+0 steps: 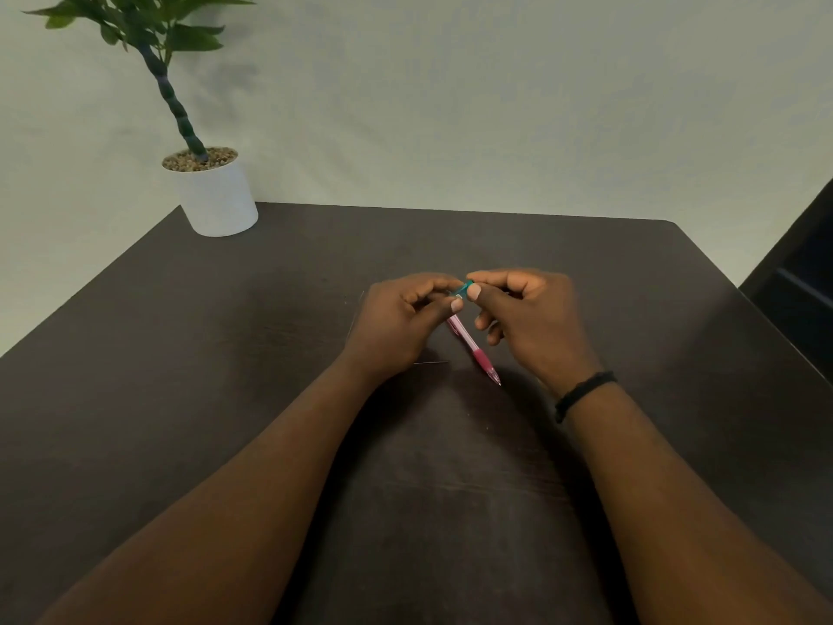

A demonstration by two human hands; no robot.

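A pink mechanical pencil (472,347) with a darker pink grip slants over the middle of the dark table, tip pointing down and toward me. My left hand (401,324) grips its upper barrel between thumb and curled fingers. My right hand (529,320) pinches a small teal piece (463,288) at the pencil's top end between thumb and forefinger. Whether the teal piece is joined to the pencil is hidden by my fingers. A black band (581,392) circles my right wrist.
A dark brown table (225,376) fills the view, its far edge against a pale wall. A white pot with a green plant (216,196) stands at the far left corner. A dark chair or cabinet (802,286) is beyond the right edge.
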